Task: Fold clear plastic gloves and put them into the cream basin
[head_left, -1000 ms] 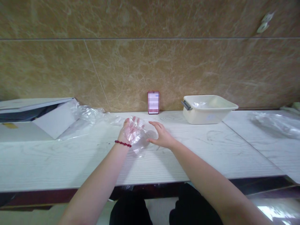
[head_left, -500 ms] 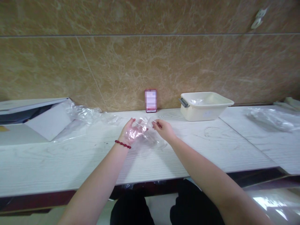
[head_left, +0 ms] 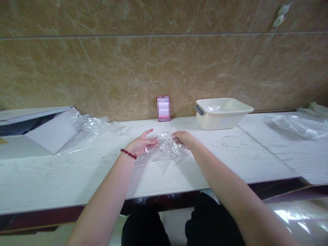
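A crumpled clear plastic bag (head_left: 169,145) is between my hands, just over the white wood-grain table (head_left: 205,167). My right hand (head_left: 185,138) pinches its upper right part, fingers closed. At the bag's left edge is my left hand (head_left: 143,143), with thumb raised and fingers stretched apart; the fingertips reach the plastic. A red bead bracelet (head_left: 128,153) circles my left wrist.
A phone (head_left: 163,108) leans on the tiled wall behind my hands. To its right stands a cream plastic bin (head_left: 217,120) with a grey handle. A white box (head_left: 52,135) and clear plastic (head_left: 93,123) lie left, more plastic bags (head_left: 298,126) far right.
My left hand has come out from under the clear plastic and shifted left, its fingers spreading. The bag has bunched toward my right hand, which keeps its pinch. The view has shifted slightly.
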A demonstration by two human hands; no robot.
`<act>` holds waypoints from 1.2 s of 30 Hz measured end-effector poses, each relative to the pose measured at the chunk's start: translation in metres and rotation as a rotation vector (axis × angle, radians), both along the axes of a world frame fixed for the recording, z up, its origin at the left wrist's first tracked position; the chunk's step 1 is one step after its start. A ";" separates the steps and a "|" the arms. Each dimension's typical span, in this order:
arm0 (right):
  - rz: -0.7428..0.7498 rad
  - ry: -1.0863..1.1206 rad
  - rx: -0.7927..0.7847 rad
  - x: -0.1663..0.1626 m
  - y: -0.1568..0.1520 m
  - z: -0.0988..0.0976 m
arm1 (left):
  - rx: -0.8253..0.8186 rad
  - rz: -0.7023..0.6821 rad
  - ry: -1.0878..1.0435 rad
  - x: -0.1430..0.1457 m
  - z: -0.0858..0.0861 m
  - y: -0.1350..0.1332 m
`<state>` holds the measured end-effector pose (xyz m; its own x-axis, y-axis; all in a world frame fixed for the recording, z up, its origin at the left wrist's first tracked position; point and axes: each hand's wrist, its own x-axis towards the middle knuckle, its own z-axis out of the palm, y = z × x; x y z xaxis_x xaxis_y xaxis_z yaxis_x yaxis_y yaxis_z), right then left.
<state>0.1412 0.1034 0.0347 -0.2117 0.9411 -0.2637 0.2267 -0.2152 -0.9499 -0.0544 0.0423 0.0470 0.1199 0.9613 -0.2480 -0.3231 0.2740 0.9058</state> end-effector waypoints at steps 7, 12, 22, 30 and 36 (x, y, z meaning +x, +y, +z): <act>-0.231 -0.418 0.841 0.014 0.006 0.001 | 0.114 0.207 -0.012 -0.002 -0.012 0.012; 0.312 -0.294 0.938 -0.001 -0.029 0.013 | 0.134 0.352 -0.111 0.000 -0.013 0.018; 0.358 -0.709 1.057 -0.044 -0.076 -0.009 | -0.034 0.583 -0.163 0.001 -0.002 0.012; 0.194 -0.796 0.959 -0.046 -0.080 -0.008 | -0.020 0.496 -0.267 -0.002 -0.001 0.013; 0.065 -0.736 0.977 -0.061 -0.087 -0.010 | -0.031 0.437 -0.263 0.013 0.001 0.007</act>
<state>0.0798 0.0167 0.0251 -0.3639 0.8037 0.4708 0.7617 0.5477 -0.3463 -0.0419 0.0493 0.0479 -0.2298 0.9281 -0.2930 -0.6296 0.0878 0.7720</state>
